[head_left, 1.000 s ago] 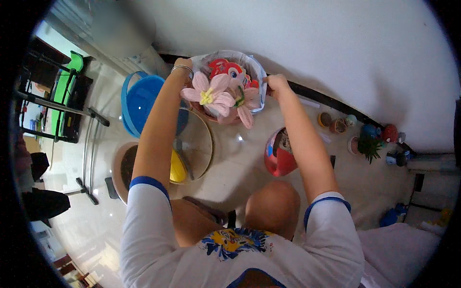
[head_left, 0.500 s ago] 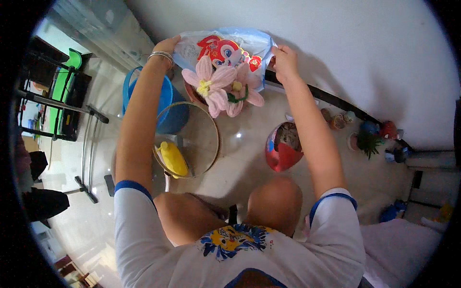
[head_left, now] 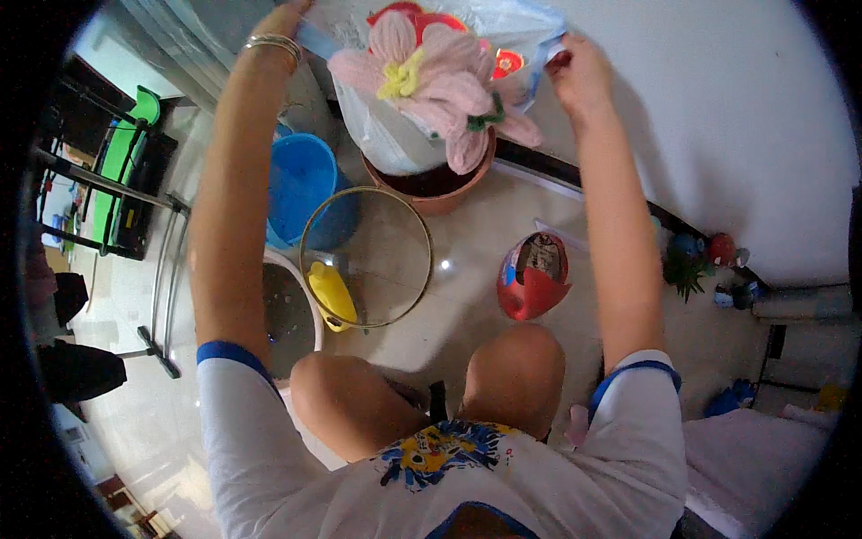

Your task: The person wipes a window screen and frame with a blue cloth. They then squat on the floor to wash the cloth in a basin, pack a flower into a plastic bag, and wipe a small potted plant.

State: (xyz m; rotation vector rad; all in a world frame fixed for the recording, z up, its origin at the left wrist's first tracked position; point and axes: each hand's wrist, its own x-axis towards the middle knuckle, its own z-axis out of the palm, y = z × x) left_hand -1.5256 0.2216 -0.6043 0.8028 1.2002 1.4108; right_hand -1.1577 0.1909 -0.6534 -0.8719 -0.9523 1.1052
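My left hand (head_left: 285,20), a metal bangle at its wrist, grips one upper edge of a translucent plastic bag (head_left: 386,135); its fingers are partly cut off by the view's dark rim. On the opposite side, my right hand (head_left: 582,81) is closed on the bag's edge, so the bag hangs stretched between both hands. Large pink fuzzy flowers (head_left: 444,81) with a yellow centre and a green piece stick out at the front of the bag. Red printed decoration (head_left: 507,63) shows behind them. The bag's bottom hangs at a brown pot (head_left: 437,202) with dark contents; whether it touches cannot be told.
Left of the pot stands a blue bucket (head_left: 305,171), with a pale-rimmed basin (head_left: 317,314) nearer me. A thin round hoop (head_left: 429,269) overlaps a yellow object (head_left: 330,295). An opened red bag (head_left: 530,301) stands right. Small potted plants (head_left: 687,269) line the wall; a metal rack (head_left: 162,269) stands left.
Both hands have lifted the bag and flowers up and spread wider apart. More of the brown pot and the basin now shows.
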